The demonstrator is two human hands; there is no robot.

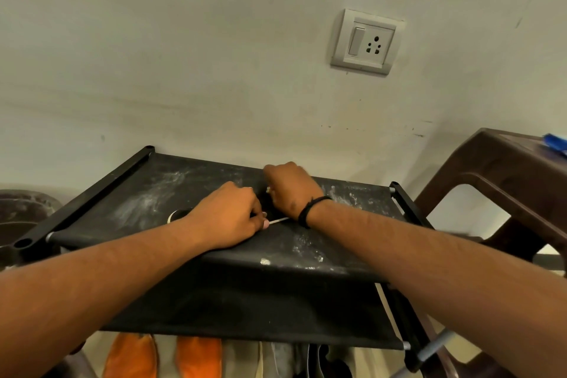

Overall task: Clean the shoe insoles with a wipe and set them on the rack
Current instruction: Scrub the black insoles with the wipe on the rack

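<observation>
Hands (260,209) on dusty black rack (147,193)

Socket plate (366,41) on pale scuffed wall (184,40), switch left of three-pin outlet. Brown plastic stool (503,175) at right against wall, blue object (556,143) on its top, cut by frame edge. Dark round thing (21,209) at far left, partly hidden. Orange shoes (162,356) at bottom, side by side; grey and dark footwear (294,359) beside them.
</observation>
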